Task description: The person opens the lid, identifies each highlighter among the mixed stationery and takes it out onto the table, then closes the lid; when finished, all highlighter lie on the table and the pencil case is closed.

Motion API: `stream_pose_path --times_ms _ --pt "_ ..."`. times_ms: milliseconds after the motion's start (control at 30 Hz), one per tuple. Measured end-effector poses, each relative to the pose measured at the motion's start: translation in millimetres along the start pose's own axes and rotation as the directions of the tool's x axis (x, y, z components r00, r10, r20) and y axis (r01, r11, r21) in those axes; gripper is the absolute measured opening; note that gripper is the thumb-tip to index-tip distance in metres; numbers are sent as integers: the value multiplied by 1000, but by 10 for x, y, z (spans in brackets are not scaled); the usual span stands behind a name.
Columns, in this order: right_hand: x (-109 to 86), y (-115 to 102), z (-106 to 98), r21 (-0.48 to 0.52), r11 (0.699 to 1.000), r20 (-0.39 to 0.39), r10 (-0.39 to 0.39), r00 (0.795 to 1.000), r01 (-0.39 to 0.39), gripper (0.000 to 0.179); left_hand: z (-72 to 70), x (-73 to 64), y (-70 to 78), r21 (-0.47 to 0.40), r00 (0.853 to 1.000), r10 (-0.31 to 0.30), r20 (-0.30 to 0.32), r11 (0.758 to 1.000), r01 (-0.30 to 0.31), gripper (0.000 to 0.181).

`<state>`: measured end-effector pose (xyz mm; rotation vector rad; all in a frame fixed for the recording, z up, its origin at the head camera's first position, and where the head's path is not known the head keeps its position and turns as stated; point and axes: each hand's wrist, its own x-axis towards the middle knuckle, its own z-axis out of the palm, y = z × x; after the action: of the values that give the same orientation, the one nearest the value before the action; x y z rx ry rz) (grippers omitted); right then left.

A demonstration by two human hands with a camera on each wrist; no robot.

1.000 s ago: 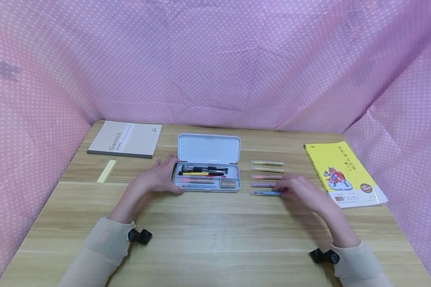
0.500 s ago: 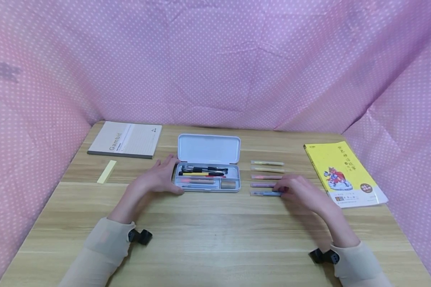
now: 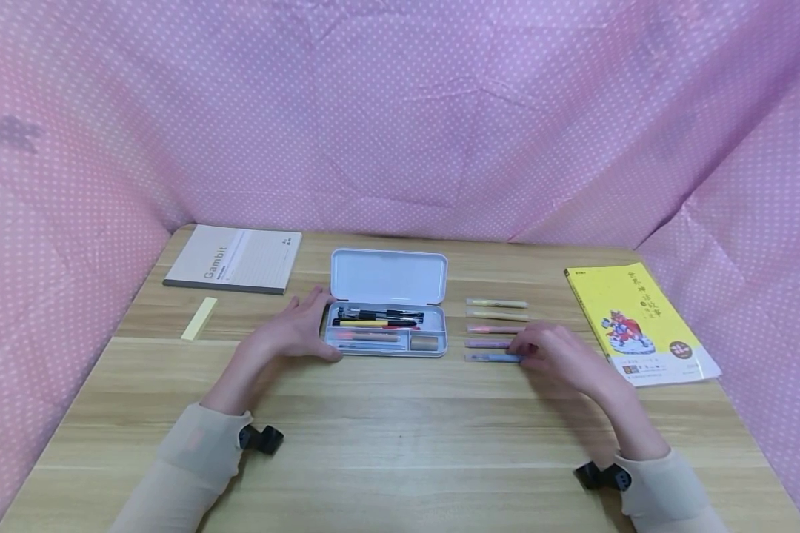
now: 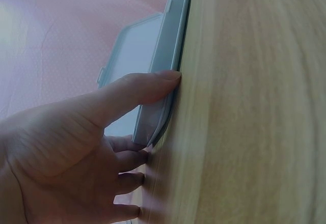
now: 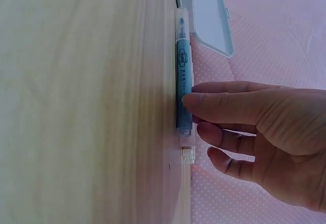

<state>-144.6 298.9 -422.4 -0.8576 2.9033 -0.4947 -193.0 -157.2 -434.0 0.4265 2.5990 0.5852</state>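
Observation:
A pale pencil case [image 3: 387,352] lies with its lid raised in the middle of the table. My left hand [image 3: 296,326] holds its left end, the thumb along the front side and the fingers around the end. Several pens, a yellow-and-black one among them, and a tan block [image 3: 424,343] lie inside. To the right of the case, several highlighters lie in a column. My right hand [image 3: 560,359] pinches the nearest one, a blue highlighter [image 5: 183,76], at its right end between thumb and index finger. The highlighter appears to lie on the table.
A grey notebook [image 3: 233,259] lies at the back left, with a pale yellow strip [image 3: 198,318] in front of it. A yellow book [image 3: 640,322] lies at the right. Pink dotted cloth [image 3: 400,118] hangs behind the wooden table [image 3: 400,444] and along its sides.
Almost nothing moves. The right hand and the end of the blue highlighter shift very slightly; the left hand stays on the pencil case.

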Motion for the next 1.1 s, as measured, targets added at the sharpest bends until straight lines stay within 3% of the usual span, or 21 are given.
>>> stream_pose_path --times_ms 267,433,667,800,933,1100 --pt "38 -61 -14 4 1000 -23 10 1000 -10 20 -6 5 14 -4 1000 10 -4 1000 -10 111" --pt "150 -203 -4 -5 1000 -71 -26 997 26 18 -6 17 17 -3 1000 16 -8 1000 -16 109" --pt "419 -511 17 29 995 -91 -92 992 95 22 -8 6 6 -6 1000 14 -8 1000 -14 108" --pt "605 -709 62 93 988 -81 -115 990 122 27 -4 -3 9 -15 1000 20 -14 1000 -21 107" --pt "808 -896 157 162 966 -90 -187 978 199 35 0 3 2 -20 999 32 -22 999 -32 106" --pt "1023 -1118 285 217 951 -43 -216 975 220 46 1 9 -14 -21 999 43 -28 999 -43 105"
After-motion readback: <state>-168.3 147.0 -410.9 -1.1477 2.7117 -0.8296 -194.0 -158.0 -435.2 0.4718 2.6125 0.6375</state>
